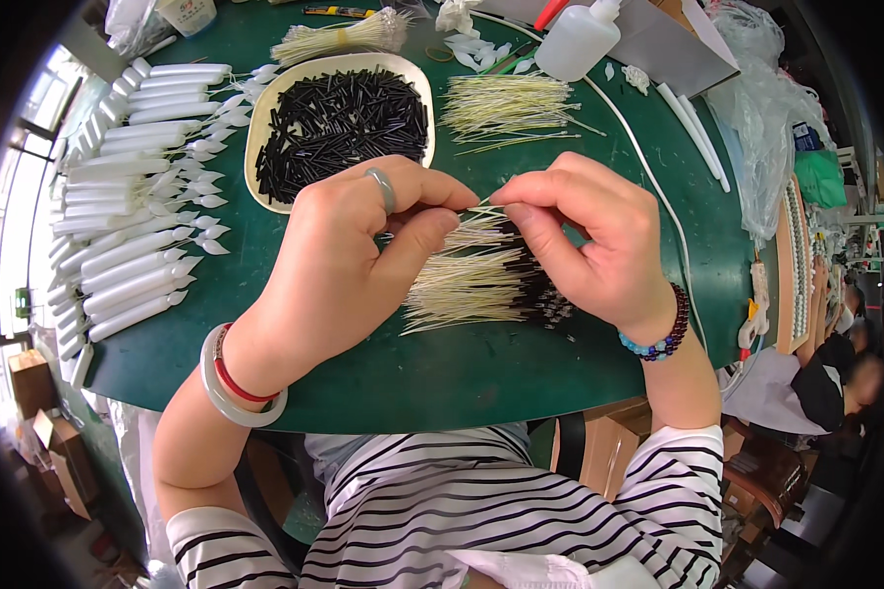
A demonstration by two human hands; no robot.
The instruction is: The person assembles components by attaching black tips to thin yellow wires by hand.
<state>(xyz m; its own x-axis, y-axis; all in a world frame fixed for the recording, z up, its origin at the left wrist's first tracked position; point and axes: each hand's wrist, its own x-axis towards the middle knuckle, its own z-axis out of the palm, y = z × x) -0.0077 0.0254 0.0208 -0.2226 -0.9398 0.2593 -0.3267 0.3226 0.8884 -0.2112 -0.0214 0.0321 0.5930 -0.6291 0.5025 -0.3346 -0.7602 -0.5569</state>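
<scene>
My left hand (363, 216) and my right hand (589, 226) meet fingertip to fingertip over the green table, both closed in a pinch. Between them shows a thin pale wire (483, 203), mostly hidden by the fingers. Just beneath lies a row of pale yellow-white wires (467, 285), whose right ends run into dark sleeves or tips. Behind my left hand stands a cream tray (426, 88) full of short black tubes (344, 128). A second bundle of pale wires (511, 103) rests beyond my hands.
White candle-shaped lights (133, 255) with flame-shaped tips are stacked on the left. At the back are a tied wire bundle (344, 37), a white squeeze bottle (578, 41) and loose flame-shaped pieces (476, 51). A white cable (648, 167) curves along the right, near two white tubes (695, 135).
</scene>
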